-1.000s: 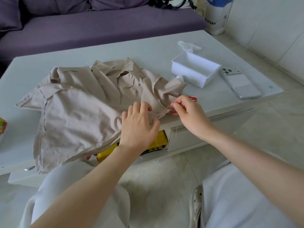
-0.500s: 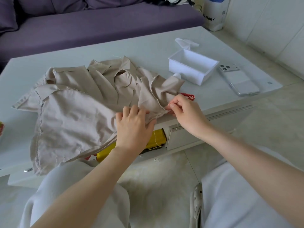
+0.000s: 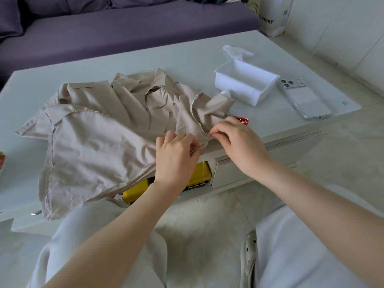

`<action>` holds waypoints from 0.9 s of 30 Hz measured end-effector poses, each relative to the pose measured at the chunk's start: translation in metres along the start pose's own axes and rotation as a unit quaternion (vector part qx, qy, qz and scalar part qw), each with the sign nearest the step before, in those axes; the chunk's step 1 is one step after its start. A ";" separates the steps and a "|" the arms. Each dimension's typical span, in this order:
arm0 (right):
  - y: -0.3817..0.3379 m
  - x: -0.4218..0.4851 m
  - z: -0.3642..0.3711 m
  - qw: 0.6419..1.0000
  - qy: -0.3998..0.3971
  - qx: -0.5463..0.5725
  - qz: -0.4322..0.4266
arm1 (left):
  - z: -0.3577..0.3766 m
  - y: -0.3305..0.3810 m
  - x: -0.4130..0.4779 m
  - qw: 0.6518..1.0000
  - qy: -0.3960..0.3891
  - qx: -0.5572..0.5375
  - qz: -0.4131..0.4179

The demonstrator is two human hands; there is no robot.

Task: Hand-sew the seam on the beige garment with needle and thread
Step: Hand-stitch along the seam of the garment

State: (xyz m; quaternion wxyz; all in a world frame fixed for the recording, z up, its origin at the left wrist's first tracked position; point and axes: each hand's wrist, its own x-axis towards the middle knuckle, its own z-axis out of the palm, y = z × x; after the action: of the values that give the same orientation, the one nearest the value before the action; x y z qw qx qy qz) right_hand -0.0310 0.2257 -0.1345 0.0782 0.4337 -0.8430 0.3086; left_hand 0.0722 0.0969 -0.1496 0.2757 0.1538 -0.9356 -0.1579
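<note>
Garment [image 3: 93,146] pinch: left grip [image 3: 176,159], right grip [image 3: 241,142]

— What colour is your garment [image 3: 93,142]?
— Plain beige all over, no print; the thread [image 3: 204,168] hanging from it is white.
— And the rest in front of you?
— Your bench [image 3: 124,65] is pale grey-white; the box [image 3: 245,88] white; the phone [image 3: 307,102] white and silver; one small red thing [image 3: 243,120]; a yellow case [image 3: 135,193]; the sofa [image 3: 124,28] purple; your floor [image 3: 207,217] cream, faintly marbled.
</note>
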 end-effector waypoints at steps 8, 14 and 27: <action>0.002 0.001 0.002 0.997 -0.019 -0.052 -0.051 | 0.000 -0.001 -0.002 1.000 0.001 0.008 0.029; 0.004 0.002 0.008 0.993 -0.039 -0.088 -0.069 | 0.000 -0.001 -0.001 0.999 0.005 0.008 0.033; -0.005 0.002 0.004 0.986 -0.031 -0.106 -0.121 | -0.001 -0.007 0.002 0.997 0.010 0.037 0.065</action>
State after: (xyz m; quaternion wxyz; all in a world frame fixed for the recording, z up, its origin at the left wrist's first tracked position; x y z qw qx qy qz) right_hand -0.0276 0.2197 -0.1346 0.1340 0.5310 -0.8144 0.1919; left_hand 0.0722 0.0899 -0.1503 0.2892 0.1046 -0.9459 -0.1032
